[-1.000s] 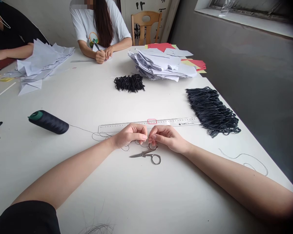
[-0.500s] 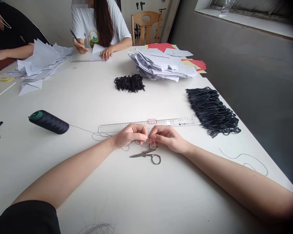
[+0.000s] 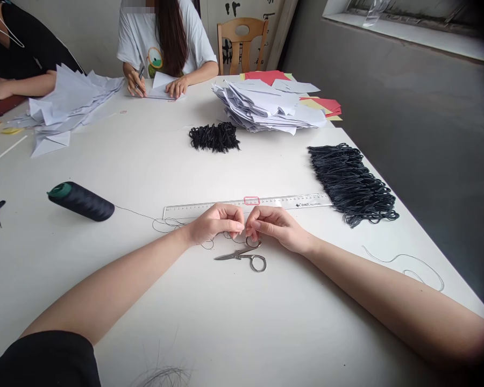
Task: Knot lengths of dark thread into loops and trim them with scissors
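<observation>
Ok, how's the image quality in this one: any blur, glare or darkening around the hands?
In the head view, the left hand and right hand look fairly sharp under soft, even light, without visible glare; the picture darkens toward the corners, most at the right, where the right forearm fades and softens.

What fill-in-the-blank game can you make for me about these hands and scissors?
A thin black thread runs from the spool, which has a ____ end, to the left hand.
The scissors lie just below the right hand, with their blades pointing to the person's ____.
The chair behind the table is made of ____.

Answers: green, left, wood.
</observation>
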`<state>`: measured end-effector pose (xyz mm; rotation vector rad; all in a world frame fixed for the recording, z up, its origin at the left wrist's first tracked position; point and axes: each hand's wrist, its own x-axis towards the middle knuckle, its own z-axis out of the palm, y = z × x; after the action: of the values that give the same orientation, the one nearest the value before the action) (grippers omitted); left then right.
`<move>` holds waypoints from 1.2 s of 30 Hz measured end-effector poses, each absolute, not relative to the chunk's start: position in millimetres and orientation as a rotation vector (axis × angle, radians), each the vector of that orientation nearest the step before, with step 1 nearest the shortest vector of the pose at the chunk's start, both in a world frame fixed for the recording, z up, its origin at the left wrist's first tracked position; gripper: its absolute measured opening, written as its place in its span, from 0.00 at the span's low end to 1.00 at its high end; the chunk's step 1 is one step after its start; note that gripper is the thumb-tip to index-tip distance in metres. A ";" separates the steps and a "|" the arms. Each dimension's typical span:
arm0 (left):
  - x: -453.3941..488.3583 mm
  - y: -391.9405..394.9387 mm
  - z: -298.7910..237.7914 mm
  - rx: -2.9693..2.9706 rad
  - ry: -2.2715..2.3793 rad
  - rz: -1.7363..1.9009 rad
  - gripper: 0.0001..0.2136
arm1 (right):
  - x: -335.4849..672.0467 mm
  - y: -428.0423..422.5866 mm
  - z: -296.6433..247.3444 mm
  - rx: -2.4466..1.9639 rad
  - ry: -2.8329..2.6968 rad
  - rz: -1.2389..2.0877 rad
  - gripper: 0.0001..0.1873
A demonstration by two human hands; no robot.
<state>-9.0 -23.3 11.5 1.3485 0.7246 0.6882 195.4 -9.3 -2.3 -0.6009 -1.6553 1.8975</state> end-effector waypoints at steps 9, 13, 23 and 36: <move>-8.2 -23.7 12.8 1.338 0.707 0.695 0.06 | 195.0 -10.3 -3.2 -0.621 -1.649 1.899 0.14; -8.9 -23.3 12.1 1.339 0.725 0.691 0.07 | 194.8 -10.4 -3.5 -0.637 -1.662 1.862 0.14; -1.8 -28.7 4.5 1.304 0.812 0.913 0.10 | 192.1 -10.0 -3.4 -0.673 -1.329 1.910 0.13; 8.0 -33.4 3.6 1.310 0.894 1.047 0.13 | 186.1 -11.2 -6.1 -0.763 -1.191 1.855 0.09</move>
<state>8.0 -33.4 3.6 1.3102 0.8941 1.0470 186.1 -11.2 -6.1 -0.7630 -1.1915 1.8545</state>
